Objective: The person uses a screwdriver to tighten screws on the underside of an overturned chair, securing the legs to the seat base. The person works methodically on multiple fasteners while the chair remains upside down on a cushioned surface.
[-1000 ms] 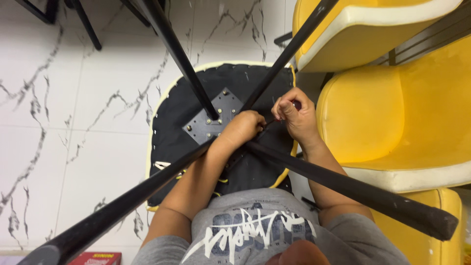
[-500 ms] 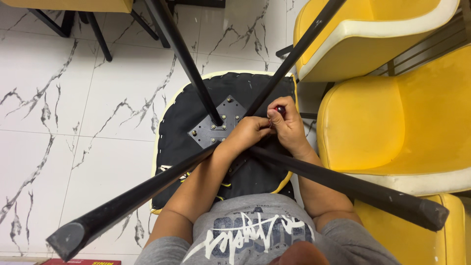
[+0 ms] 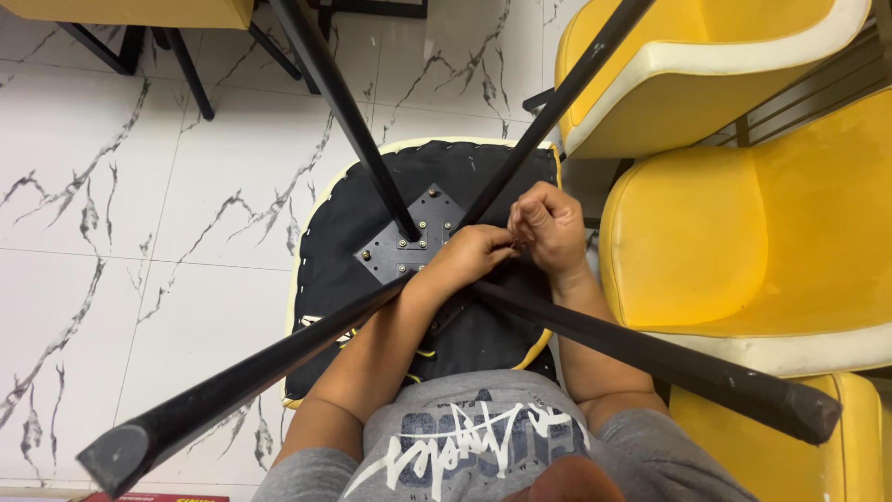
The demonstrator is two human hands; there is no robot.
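Because the chair lies upside down on the floor with its black fabric underside (image 3: 409, 307) facing the head camera, the four black legs (image 3: 344, 102) splay up toward the lens and the square metal mounting plate (image 3: 413, 244) where they meet is laid open to the hands. The left hand (image 3: 469, 260) rests right at the near-right corner of that plate, fingers curled together, its forearm threaded between two legs, which looks like the only way in. The right hand (image 3: 550, 228) sits just to the right of it, touching it, fingertips pinched toward the same spot at the foot of one leg. Something small seems to be held between the two hands, perhaps a screw or nut, but it is too small to tell, so I cannot say for certain what either hand is closed on. Several bolt heads show on the plate just left of the left hand.

Beyond the hands, to the right, yellow moulded chair seats (image 3: 743, 242) are stacked close beside the upturned chair, one overhanging from above. The floor (image 3: 121, 204) to the left of the hands is white glossy tile with grey marble veining. At the far top left, dark legs of another piece of furniture (image 3: 186, 65) stand on the tile, well apart from the hands.
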